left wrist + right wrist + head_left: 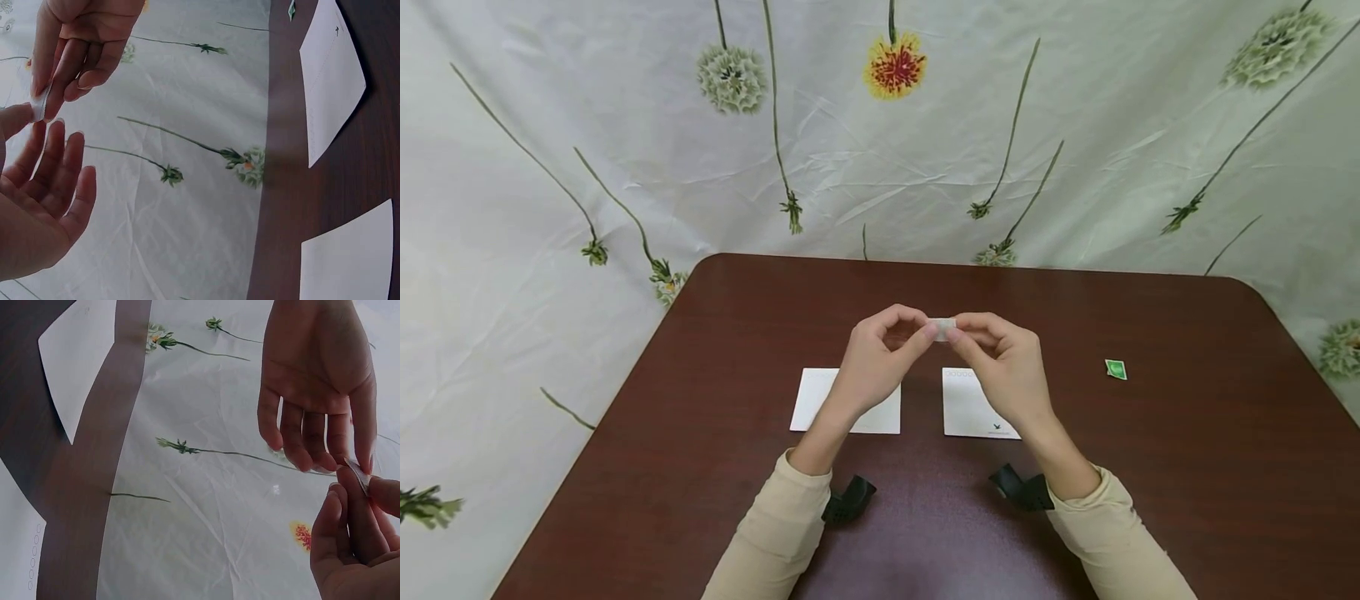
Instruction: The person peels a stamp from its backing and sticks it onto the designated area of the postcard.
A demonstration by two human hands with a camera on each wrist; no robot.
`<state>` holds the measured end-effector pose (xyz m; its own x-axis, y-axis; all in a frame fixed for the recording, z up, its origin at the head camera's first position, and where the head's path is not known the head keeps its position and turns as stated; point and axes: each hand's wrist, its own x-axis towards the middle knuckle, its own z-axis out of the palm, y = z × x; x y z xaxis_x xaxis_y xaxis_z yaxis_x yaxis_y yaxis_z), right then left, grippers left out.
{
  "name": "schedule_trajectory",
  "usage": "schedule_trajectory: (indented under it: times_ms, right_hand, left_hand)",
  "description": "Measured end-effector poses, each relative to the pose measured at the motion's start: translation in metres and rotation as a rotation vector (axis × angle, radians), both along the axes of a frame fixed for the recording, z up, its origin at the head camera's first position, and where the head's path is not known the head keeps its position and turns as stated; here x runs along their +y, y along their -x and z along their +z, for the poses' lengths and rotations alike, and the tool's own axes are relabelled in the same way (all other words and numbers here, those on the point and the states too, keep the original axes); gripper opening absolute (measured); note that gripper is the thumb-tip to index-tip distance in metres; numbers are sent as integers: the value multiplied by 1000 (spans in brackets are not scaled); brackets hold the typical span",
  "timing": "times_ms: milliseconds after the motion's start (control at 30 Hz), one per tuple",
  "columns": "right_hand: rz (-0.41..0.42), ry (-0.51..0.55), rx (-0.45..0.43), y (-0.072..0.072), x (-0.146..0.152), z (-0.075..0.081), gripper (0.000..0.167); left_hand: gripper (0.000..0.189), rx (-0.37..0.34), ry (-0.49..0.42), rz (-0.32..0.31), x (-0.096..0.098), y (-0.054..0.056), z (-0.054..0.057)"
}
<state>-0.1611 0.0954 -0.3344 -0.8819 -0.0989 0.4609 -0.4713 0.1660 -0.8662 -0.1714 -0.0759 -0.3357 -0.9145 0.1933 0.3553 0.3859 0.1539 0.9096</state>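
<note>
Both hands meet above the middle of the table and pinch a small stamp (943,329) between them, its pale side towards the head camera. Thumb and forefinger of the left hand (876,358) grip its left edge. The right hand (1011,367) holds the opposite edge in the same way. In the left wrist view the stamp (39,106) appears nearly edge-on. Below the hands, two white envelopes lie flat: the left envelope (880,418) and the right envelope (966,408), each partly hidden by a forearm or hand.
A green stamp (1116,369) lies on the dark brown table (1210,467), right of the envelopes. Black straps (850,500) sit by both wrists. Behind the table's far edge hangs a white cloth (880,150) printed with flowers.
</note>
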Motion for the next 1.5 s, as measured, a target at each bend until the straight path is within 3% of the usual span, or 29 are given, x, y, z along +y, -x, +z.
schedule_trajectory:
  times_ms: [167,433,600,833,1500]
  right_hand:
    - [1,12,-59,-2,-1,1,12]
    - [18,-47,-7,-1,-1,-1,10]
    - [-27,-114,62,-1,0,-2,9]
    - [-40,-103,101,0,2,-2,10]
    - [-32,-95,87,2,6,0,10]
  left_hand:
    - [12,34,-6,20,2,1,-1]
    - [9,77,-65,48,3,0,0]
    - [10,71,-79,52,4,1,0]
    - [8,61,-72,42,4,1,0]
    - [9,63,-79,25,5,2,0]
